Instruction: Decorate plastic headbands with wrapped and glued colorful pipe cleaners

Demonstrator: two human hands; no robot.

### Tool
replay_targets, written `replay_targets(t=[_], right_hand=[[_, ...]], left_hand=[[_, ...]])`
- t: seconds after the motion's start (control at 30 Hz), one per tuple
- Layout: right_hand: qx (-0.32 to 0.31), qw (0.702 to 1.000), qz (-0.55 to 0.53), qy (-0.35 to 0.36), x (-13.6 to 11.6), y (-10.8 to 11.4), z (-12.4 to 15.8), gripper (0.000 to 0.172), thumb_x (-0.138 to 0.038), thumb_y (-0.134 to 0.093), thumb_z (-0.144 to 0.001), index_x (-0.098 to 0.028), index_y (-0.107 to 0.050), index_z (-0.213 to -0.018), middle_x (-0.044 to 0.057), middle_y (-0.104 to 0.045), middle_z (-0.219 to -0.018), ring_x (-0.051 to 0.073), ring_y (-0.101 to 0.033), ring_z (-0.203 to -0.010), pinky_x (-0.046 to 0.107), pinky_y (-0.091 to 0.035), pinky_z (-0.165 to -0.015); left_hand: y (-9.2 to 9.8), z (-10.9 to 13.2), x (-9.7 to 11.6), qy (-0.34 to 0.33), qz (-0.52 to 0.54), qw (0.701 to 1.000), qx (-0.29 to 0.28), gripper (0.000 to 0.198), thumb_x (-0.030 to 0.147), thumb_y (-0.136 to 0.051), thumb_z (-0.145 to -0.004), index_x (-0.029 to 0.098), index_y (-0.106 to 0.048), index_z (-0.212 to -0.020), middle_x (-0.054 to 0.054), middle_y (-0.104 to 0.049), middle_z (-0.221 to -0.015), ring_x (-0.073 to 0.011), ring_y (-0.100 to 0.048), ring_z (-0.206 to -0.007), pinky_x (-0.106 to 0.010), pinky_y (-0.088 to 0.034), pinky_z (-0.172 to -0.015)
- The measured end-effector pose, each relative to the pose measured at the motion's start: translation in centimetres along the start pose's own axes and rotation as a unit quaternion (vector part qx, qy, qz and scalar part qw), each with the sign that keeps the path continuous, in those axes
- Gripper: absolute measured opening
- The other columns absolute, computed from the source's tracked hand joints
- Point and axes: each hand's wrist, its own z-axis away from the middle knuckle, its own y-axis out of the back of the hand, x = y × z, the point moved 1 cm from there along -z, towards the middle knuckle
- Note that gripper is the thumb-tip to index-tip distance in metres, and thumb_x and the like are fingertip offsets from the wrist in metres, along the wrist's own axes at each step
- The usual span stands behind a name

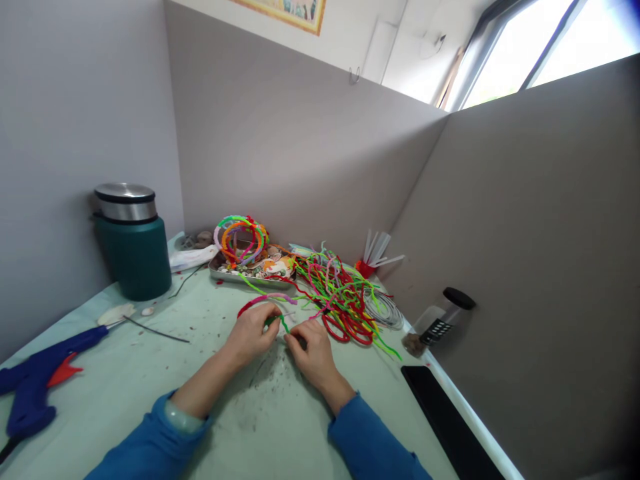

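Observation:
Both my hands rest on the pale green table (150, 387), close together. My left hand (253, 333) is closed in a pinch on a short green pipe cleaner (280, 323). My right hand (313, 350) is closed on the other end of the same green piece. A pink pipe cleaner (265, 300) curves just beyond my left fingers. A loose pile of red, green and pink pipe cleaners (340, 297) lies right behind my right hand. Blue sleeves cover both forearms.
A blue glue gun (35, 383) lies at the left edge. A dark green canister (134, 243) stands at the back left. A metal tray (220, 273) with coloured rings sits at the back. A small jar (437, 320) lies on the right, near a black flat object (445, 420).

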Motion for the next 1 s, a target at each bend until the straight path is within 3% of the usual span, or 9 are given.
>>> replay_targets(t=[0.17, 0.33, 0.5, 0.73, 1.0], right_hand=[[0.007, 0.999, -0.040, 0.013, 0.1, 0.0, 0.0, 0.009, -0.022, -0.055, -0.083, -0.020, -0.062, -0.078, 0.002, -0.062, -0.074, 0.018, -0.052, -0.077, 0.028, -0.035, -0.072], [0.057, 0.989, -0.127, -0.047, 0.8, -0.1, -0.1, 0.017, -0.025, -0.049, -0.087, -0.018, -0.059, -0.075, 0.002, -0.058, -0.074, 0.016, -0.052, -0.074, 0.026, -0.038, -0.069], [0.066, 0.975, -0.192, -0.090, 1.0, -0.3, -0.1, 0.020, -0.030, -0.046, -0.088, -0.018, -0.057, -0.076, 0.001, -0.056, -0.073, 0.014, -0.052, -0.072, 0.024, -0.039, -0.065], [0.047, 0.986, -0.120, -0.105, 0.8, -0.5, -0.1, 0.021, -0.025, -0.048, -0.083, -0.018, -0.056, -0.065, -0.002, -0.052, -0.060, 0.013, -0.048, -0.062, 0.022, -0.034, -0.054], [0.024, 0.994, -0.090, -0.062, 0.2, -0.4, -0.1, 0.019, -0.023, -0.049, -0.083, -0.018, -0.059, -0.068, 0.001, -0.058, -0.066, 0.014, -0.052, -0.068, 0.022, -0.036, -0.059]], left_hand=[[-0.4, 0.2, -0.3, -0.013, -0.015, 1.000, -0.023, 0.016, 0.020, -0.046, -0.081, 0.019, -0.061, -0.088, -0.004, -0.065, -0.087, -0.0162, -0.058, -0.080, -0.025, -0.041, -0.072], [-0.6, 0.2, -0.4, 0.009, -0.028, 0.999, -0.045, 0.020, 0.023, -0.045, -0.083, 0.020, -0.064, -0.089, -0.003, -0.067, -0.083, -0.0159, -0.060, -0.076, -0.025, -0.041, -0.068], [-0.6, 0.0, -0.2, 0.004, -0.036, 0.998, -0.057, 0.019, 0.023, -0.046, -0.082, 0.020, -0.065, -0.085, -0.002, -0.066, -0.079, -0.0158, -0.060, -0.075, -0.024, -0.039, -0.066], [-0.5, 0.1, -0.2, 0.019, -0.033, 0.997, -0.059, 0.017, 0.023, -0.045, -0.082, 0.019, -0.061, -0.079, -0.002, -0.065, -0.072, -0.0148, -0.058, -0.069, -0.023, -0.038, -0.063], [-0.3, 0.1, -0.2, 0.020, -0.031, 0.999, -0.035, 0.020, 0.030, -0.048, -0.082, 0.020, -0.065, -0.080, -0.003, -0.067, -0.078, -0.0155, -0.059, -0.072, -0.024, -0.040, -0.065]])
